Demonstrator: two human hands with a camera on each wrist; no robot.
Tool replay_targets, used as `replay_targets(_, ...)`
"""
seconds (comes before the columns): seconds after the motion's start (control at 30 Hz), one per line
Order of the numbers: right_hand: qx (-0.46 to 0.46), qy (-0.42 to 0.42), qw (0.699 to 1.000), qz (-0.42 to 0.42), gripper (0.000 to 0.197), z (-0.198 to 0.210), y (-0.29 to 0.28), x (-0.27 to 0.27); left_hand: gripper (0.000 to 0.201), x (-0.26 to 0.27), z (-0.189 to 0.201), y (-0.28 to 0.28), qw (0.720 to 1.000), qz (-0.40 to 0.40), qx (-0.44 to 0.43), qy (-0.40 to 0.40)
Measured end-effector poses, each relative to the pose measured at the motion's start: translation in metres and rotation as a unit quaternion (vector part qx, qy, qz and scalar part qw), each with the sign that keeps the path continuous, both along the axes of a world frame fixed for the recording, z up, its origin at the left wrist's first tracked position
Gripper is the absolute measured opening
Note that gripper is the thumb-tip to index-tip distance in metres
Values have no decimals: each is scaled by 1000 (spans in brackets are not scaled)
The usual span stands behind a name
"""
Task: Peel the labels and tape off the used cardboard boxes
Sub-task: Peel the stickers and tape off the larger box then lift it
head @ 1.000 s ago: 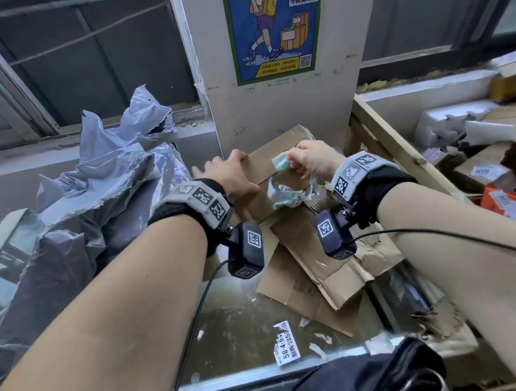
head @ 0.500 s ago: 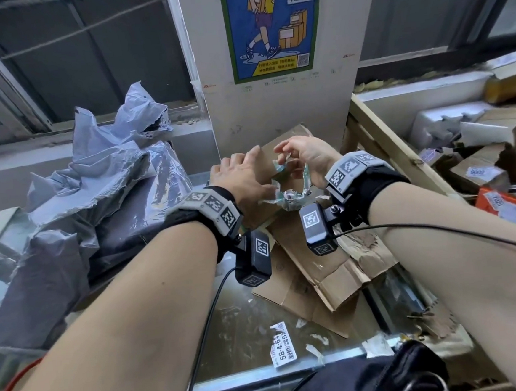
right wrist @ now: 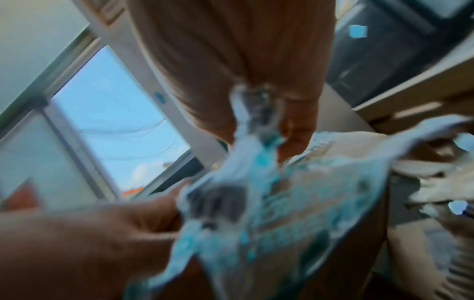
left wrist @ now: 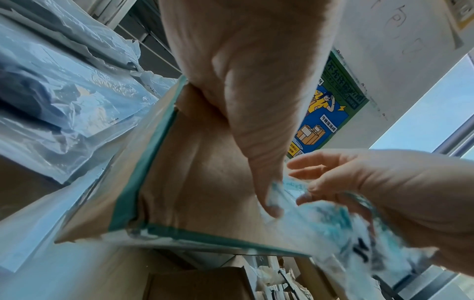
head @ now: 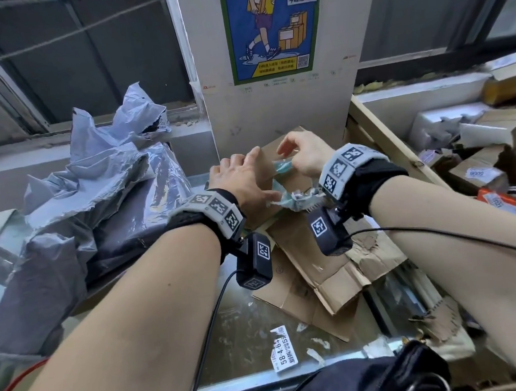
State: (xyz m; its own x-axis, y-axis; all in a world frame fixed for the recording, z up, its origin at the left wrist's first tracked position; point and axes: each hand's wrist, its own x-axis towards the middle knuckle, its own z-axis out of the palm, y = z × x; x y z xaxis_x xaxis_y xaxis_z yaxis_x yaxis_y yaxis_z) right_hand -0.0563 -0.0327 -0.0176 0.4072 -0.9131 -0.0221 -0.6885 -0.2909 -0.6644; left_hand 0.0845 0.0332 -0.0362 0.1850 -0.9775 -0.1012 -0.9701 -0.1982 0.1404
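Head view: right hand (head: 304, 154) pinching teal tape (head: 284, 193) beside cardboard box (head: 303, 238) edge.

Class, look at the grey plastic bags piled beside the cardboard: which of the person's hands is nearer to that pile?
Left. The left hand presses on the cardboard right beside the grey plastic bags; the right hand pinches the tape farther from them.

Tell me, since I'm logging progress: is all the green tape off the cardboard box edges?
No: in the left wrist view, green tape still lines two edges of the cardboard box.
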Motion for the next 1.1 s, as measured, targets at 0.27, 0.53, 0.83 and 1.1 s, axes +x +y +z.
replay_targets(0.27,5,190,982,0,54,-1,9,19,113,-3,-2,2,1000,-5,-5,-1)
replay_targets(0.53,-17,211,977,22,41,-8,8,18,114,-2,-3,3,1000,-7,-2,0)
replay_targets(0.83,35,115,992,50,38,-11,0,1,111,-4,-1,1,1000,-10,2,11)
replay_targets(1.1,116,-1,992,50,33,-17,-5,-13,111,-7,1,2,1000,-12,15,11)
